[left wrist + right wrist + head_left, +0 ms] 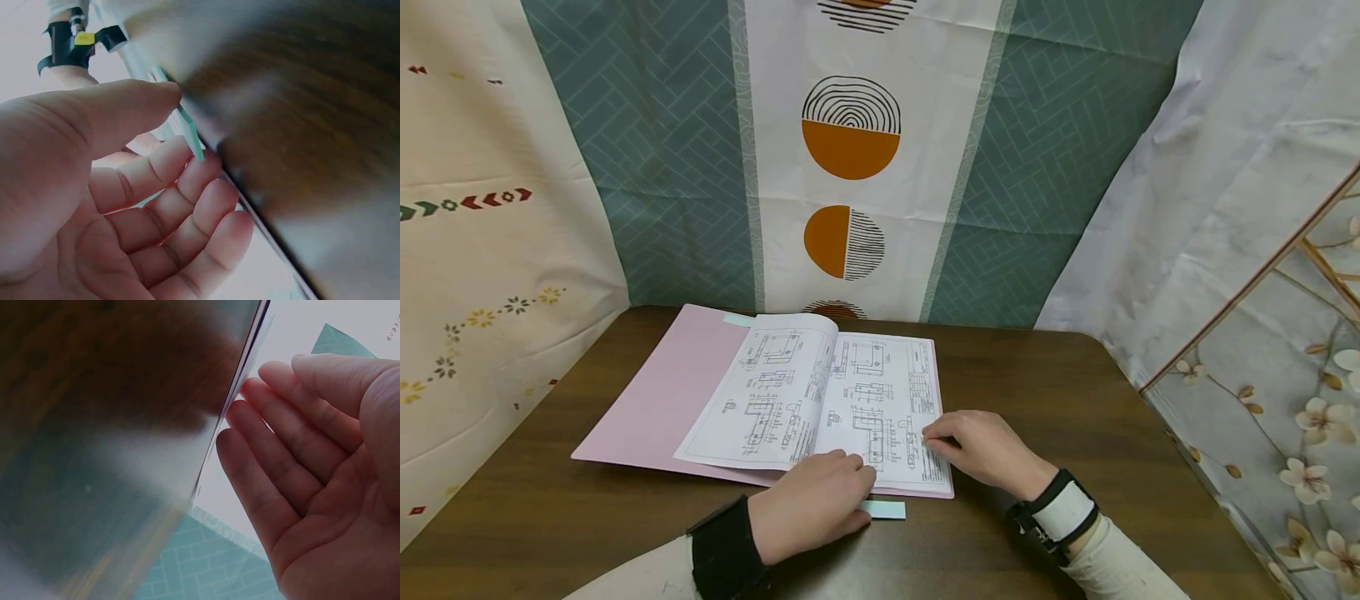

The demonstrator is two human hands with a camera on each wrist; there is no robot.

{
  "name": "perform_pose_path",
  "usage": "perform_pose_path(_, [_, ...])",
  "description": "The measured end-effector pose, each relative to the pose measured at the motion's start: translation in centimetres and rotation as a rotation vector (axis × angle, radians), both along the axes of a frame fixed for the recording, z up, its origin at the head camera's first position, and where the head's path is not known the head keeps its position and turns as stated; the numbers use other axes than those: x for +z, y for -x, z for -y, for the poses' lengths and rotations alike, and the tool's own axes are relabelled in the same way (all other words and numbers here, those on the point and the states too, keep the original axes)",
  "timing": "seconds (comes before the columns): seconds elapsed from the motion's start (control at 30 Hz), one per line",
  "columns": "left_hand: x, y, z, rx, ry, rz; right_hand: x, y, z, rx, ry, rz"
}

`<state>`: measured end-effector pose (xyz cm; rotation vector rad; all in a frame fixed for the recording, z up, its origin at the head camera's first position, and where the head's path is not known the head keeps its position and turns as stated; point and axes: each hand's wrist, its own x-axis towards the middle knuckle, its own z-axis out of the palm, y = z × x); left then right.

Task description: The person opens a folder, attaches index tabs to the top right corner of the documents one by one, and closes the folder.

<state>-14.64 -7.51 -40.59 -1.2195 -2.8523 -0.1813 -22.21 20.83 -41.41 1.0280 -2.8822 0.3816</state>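
A pink folder [647, 400] lies spread on the table, with a booklet of white drawing sheets [891, 375] open on it. Over the booklet's near edge lies my left hand [816, 500]. Its thumb and fingertips [203, 165] pinch a mint-green strip [187, 128], whose end sticks out past the near edge in the head view. My right hand [985, 450] rests its fingertips on the right page near the outer edge. In the right wrist view, that hand's fingers [256, 487] are only slightly bent, and nothing is held between them and the thumb.
The dark wooden table [1022, 383] extends to both sides of the folder. Another mint-green strip [738, 319] shows at the folder's top left. Patterned cloths hang around the table, including a teal and white one [850, 292] right behind it.
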Motion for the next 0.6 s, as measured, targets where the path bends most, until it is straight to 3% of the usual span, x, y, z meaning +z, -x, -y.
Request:
perform_pose_path(0.27, [0.54, -0.39, -0.39, -0.034, -0.002, 0.004, -0.04, 0.1, 0.01, 0.004, 0.01, 0.002])
perform_pose_path(0.6, [0.69, -0.41, -0.19, -0.096, -0.006, -0.058, 0.0, 0.05, 0.0, -0.002, 0.017, 0.012])
